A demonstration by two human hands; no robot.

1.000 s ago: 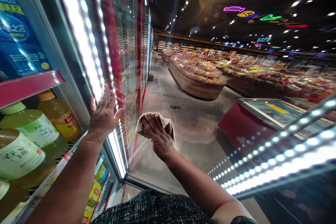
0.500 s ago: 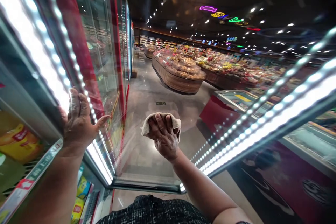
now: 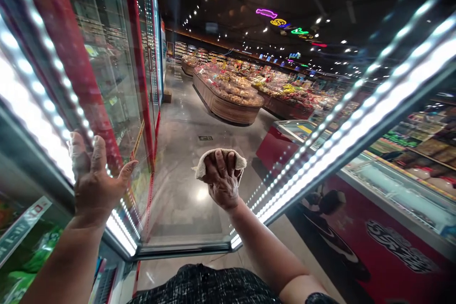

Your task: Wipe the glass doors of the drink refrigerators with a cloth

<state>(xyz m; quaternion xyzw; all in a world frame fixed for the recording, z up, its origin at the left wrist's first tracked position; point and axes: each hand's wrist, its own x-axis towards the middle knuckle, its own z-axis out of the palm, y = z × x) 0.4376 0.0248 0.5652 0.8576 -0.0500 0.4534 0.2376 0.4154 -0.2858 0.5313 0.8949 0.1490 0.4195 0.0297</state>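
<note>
My right hand (image 3: pixel 223 180) presses a folded beige cloth (image 3: pixel 201 165) against the glass door pane (image 3: pixel 185 209), fingers laid over it. The cloth curls up around the fingertips. On the left, my left hand (image 3: pixel 96 175) has its fingers spread against the lit edge of the door, beside a bright LED strip (image 3: pixel 39 118). Nothing shows in that hand. A second lit strip (image 3: pixel 320 161) runs along the right edge of the glass.
Shelves with green packages (image 3: pixel 44 251) and a price rail (image 3: pixel 24 228) lie at lower left. Through the glass stand a wooden display counter (image 3: pixel 231 107) and a red chest freezer (image 3: pixel 377 247). Red-framed glass doors (image 3: pixel 140 57) line the left.
The view has turned right, so the background slides left. My right hand and the cloth stay nearly in place in the picture; my left hand appears farther left and lower.
</note>
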